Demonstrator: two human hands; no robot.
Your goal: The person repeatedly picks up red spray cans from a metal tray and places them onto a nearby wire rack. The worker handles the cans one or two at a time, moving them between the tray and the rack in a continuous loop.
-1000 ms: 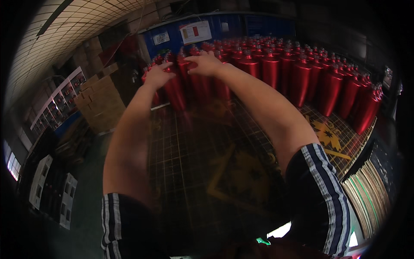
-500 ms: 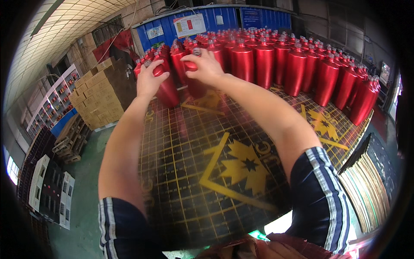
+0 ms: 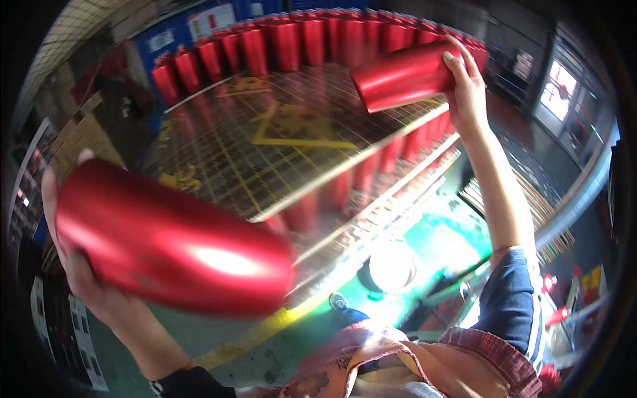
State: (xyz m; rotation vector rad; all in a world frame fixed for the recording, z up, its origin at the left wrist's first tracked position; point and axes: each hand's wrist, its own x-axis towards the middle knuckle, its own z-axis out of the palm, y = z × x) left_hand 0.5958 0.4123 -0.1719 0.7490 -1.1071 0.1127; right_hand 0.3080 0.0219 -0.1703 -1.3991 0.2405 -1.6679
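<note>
Two shiny red bottles are up in the air, one in each hand. My left hand (image 3: 83, 265) is wrapped round the upper end of the nearer bottle (image 3: 172, 242), which lies tilted with its base toward the lower right. Its neck is out of sight behind my fingers. At the upper right my right hand (image 3: 468, 79) grips the neck end of the other bottle (image 3: 401, 76), held almost level with its base to the left. Rows of similar red bottles (image 3: 312, 40) stand upright along the far side of the dark table top (image 3: 219, 146).
Beneath the table top is a lower shelf (image 3: 378, 205) with more red bottles. A round white bucket (image 3: 391, 265) is on the green floor. Stacked sheets (image 3: 551, 225) lean at the right, and cardboard boxes (image 3: 79, 136) stand at the left.
Both hands were at the table's back left, each at an upright bottle. They have come apart and lifted, bottles now tipped sideways. My view has swung right, bringing the floor in.
</note>
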